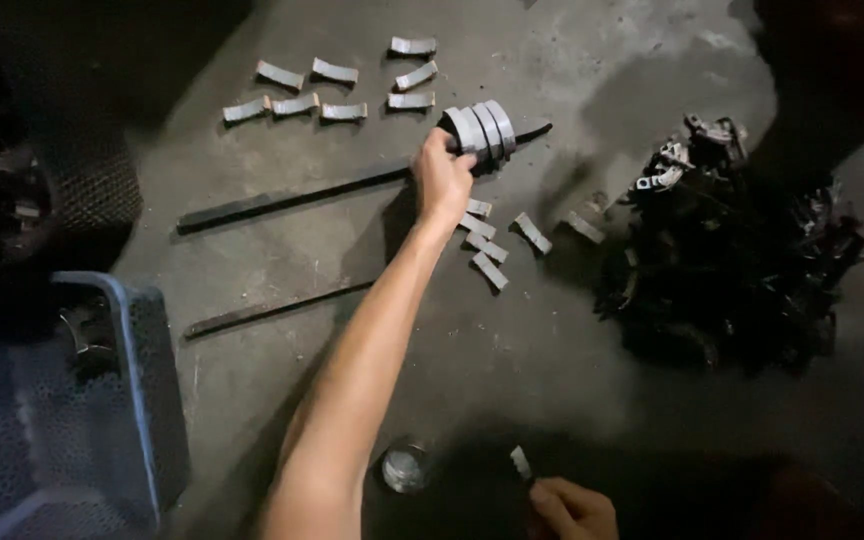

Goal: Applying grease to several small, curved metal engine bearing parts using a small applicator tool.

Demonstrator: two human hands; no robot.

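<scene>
The left hand [442, 175] grips a stack of curved grey metal shells [482, 130] on the rough concrete floor [512, 340]. The right hand [572, 508] pinches one small shell piece [520, 462]. A blue plastic crate [132, 370] holds dark parts.

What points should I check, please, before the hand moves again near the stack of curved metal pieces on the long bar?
1. Left hand is touching the stack of curved metal pieces: ok.
2. Stack sits on the long bar: ok.
3. Firm grip on the stack: cannot tell.
4. Right hand holds a small metal piece: ok.
5. Loose pieces lie beside the wrist, close to the arm's path: not ok.
6. Small round tin is apart from both hands: ok.
</scene>
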